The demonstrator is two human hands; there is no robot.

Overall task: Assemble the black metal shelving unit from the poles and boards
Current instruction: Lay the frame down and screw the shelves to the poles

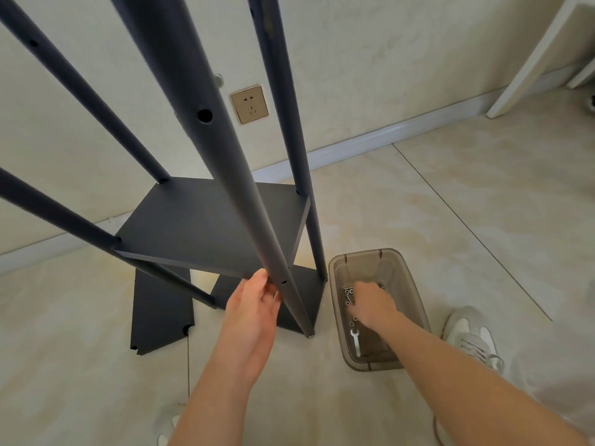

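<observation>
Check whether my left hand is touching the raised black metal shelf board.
Touching. The head view shows the left hand with its thumb on the front corner of the raised black metal shelf board.

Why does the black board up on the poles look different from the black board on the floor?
The raised board sits off the floor, held among four poles; the loose board lies flat on the floor. The raised board's corners meet poles, and the left hand holds its near corner; the loose board's notched near corners are empty, with no hand on it. Both are flat and matte black.
</observation>
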